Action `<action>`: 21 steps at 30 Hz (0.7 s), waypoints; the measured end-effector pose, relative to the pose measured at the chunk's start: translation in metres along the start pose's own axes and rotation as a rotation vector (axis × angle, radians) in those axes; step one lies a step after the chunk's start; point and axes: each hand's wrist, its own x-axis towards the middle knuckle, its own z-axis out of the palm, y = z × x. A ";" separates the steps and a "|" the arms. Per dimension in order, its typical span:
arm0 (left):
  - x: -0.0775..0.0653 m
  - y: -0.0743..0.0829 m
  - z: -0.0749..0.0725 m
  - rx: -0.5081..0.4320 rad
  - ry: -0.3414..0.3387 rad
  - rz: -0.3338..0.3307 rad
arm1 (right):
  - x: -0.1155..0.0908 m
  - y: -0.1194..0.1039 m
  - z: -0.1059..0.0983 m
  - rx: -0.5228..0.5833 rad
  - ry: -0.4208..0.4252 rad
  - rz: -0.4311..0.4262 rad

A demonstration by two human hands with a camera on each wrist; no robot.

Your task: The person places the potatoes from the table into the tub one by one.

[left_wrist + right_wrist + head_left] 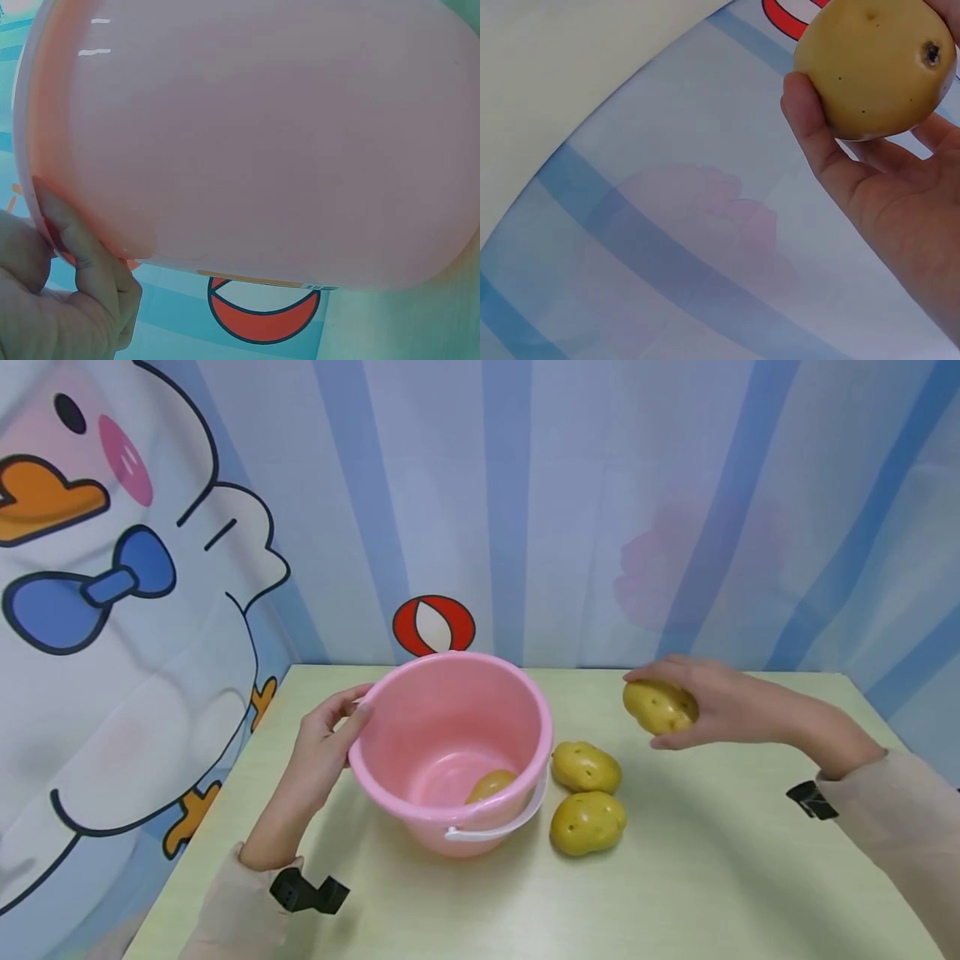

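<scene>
A pink bucket [450, 672] with a white handle [491, 833] stands on the table, its mouth tipped toward me. My left hand [327, 747] grips its rim at the left; the left wrist view shows the thumb and fingers [82, 251] pinching that rim. Inside the bucket lies one potato [491, 785], partly hidden by the near wall. Right of the bucket, my right hand [708, 706] holds another potato [660, 707] above the table, fingers and thumb curled around it. In the right wrist view this potato [874, 67] shows a dark spot.
Two more potatoes, a rear one [587, 767] and a front one [588, 823], lie close together just right of the bucket. The pale table [675, 893] ends at a blue striped curtain [562, 510]. A printed cartoon duck [135, 693] covers the left side.
</scene>
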 end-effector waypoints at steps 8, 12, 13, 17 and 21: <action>0.000 0.001 0.000 0.006 0.001 -0.012 | 0.003 -0.020 -0.009 0.012 0.022 -0.061; 0.000 0.001 0.000 0.007 -0.002 -0.008 | 0.006 -0.031 -0.013 -0.009 0.031 -0.078; 0.000 0.001 0.000 0.007 -0.003 -0.008 | 0.007 -0.033 -0.014 -0.013 0.031 -0.081; 0.001 0.001 0.000 0.004 -0.004 -0.010 | 0.011 -0.042 -0.018 -0.029 0.028 -0.090; 0.001 0.001 0.000 -0.004 -0.006 -0.014 | 0.016 -0.049 -0.021 -0.040 0.034 -0.122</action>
